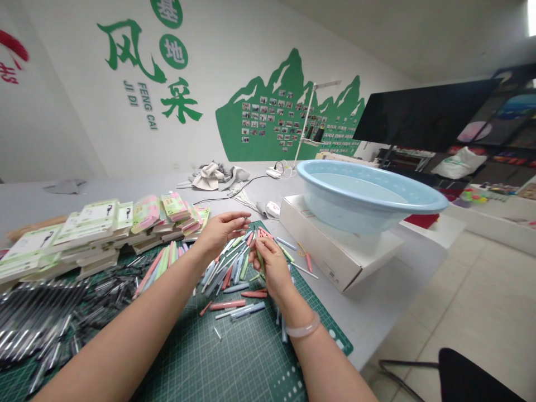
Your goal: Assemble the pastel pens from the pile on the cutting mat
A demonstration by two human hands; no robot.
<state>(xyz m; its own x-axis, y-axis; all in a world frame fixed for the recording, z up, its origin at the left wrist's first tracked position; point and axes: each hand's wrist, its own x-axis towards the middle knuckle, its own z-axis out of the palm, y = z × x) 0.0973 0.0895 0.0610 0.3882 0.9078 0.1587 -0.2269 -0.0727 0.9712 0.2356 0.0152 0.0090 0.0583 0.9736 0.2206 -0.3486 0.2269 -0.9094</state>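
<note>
My right hand is closed around a slim green pen, its thin tip pointing up and away from me. Just to the left, my left hand hovers over the pile with thumb and fingertips brought together; whatever they pinch is too small to make out. Beneath both hands lie many loose pen parts in pink, blue, green and white, spread over a green cutting mat. A pink pen barrel and a blue one rest nearer to me.
Black and clear pen parts cover the mat's left side, with stacked small boxes behind. At right, a light blue basin sits on a white carton. Grey cloths and a cable lie farther back. A black chair stands at lower right.
</note>
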